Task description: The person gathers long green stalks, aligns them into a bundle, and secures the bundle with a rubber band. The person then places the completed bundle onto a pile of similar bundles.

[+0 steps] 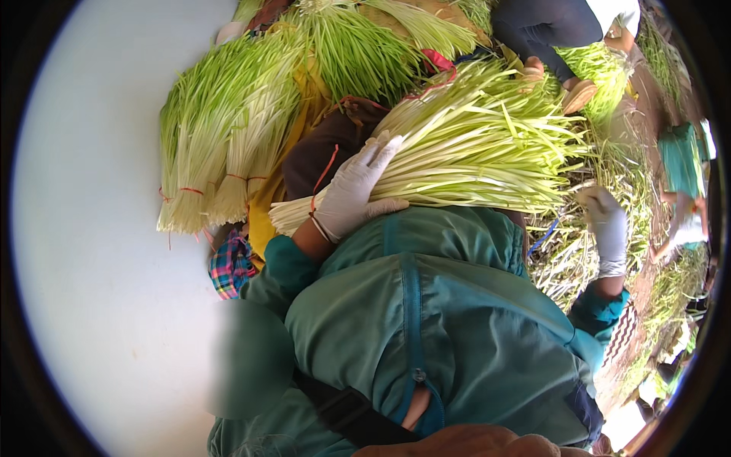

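Observation:
A thick bundle of pale green, long-leaved stalks (474,143), resembling garlic chives, lies across my lap with its white ends to the left. My left hand (362,185), in a white glove, holds the bundle near those ends, fingers spread over the top and thumb along the near side. A thin red tie (325,174) loops by that wrist. Out to the right, my gloved right hand (608,220) is raised above loose leaf litter, its fingers curled in. Nothing shows in it.
Tied bundles (194,143) lean beside a pale wall (103,200) at left. More green bundles (360,51) lie beyond my lap. A seated person's leg (542,34) and sandalled foot (579,96) are at upper right. Leaf scraps (571,263) cover the ground at right.

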Tool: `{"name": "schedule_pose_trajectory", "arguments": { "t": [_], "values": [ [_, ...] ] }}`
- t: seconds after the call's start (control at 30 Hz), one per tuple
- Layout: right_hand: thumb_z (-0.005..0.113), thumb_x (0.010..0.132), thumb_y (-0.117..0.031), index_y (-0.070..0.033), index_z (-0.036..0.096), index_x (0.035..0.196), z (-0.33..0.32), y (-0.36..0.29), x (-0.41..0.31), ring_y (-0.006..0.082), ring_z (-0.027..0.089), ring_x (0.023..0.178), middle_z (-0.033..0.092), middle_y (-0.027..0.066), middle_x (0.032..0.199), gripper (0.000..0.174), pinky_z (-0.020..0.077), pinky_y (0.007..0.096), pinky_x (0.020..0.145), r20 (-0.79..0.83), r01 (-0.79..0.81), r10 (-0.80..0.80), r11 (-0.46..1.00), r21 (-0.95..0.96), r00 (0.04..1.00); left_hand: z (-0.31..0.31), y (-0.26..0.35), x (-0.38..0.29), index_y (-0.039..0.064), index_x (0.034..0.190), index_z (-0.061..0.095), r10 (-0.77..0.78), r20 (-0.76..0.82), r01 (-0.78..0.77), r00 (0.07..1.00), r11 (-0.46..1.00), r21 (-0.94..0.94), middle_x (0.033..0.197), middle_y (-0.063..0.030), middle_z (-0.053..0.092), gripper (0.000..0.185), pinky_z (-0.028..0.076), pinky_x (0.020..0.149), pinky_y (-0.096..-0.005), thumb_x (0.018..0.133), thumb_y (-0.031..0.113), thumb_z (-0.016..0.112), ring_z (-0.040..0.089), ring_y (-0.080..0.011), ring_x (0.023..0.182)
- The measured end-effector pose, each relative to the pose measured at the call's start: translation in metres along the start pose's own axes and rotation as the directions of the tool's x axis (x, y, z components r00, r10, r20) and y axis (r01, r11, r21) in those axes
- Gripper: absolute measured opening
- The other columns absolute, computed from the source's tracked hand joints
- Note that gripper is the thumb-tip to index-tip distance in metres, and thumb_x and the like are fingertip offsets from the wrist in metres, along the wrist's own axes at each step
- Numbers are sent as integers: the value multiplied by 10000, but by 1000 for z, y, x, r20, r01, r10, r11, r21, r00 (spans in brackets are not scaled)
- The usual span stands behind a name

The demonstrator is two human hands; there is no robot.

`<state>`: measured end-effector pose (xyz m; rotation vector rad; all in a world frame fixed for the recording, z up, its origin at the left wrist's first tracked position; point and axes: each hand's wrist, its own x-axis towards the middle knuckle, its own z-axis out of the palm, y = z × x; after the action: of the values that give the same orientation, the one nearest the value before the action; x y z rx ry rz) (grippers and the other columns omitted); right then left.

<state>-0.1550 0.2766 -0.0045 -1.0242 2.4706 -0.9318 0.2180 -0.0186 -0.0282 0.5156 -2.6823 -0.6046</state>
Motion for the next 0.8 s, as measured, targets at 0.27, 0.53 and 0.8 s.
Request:
{"name": "schedule_pose_trajectory", "arguments": {
  "t": [0.27,0.53,0.8],
  "values": [
    [476,761,130,-344,315,1610,-4,230,-94,268,742,930,541,80,1516,986,590,374,825,-121,-142,83,752,-644,989,-8,37,54,125,1259,685,241,6,-241,971,970,9,1060,-45,717,441,456,916,-420,850,262,777,649,-262,997],
    [742,858,-115,-178,727,1257,47,-55,-30,222,637,729,659,50,857,404,512,364,670,-138,503,-544,828,-246,828,7,53,78,146,1219,701,139,236,-180,962,970,165,1040,-48,669,437,473,878,-427,839,353,764,625,-270,1013],
    [662,868,-226,-192,715,1058,109,-122,22,218,614,613,566,-7,678,200,489,395,598,151,784,-822,444,-434,549,4,54,75,149,1219,709,99,255,-139,962,979,146,1008,-73,674,456,495,850,-444,812,348,755,634,-294,988]
  ]
}}
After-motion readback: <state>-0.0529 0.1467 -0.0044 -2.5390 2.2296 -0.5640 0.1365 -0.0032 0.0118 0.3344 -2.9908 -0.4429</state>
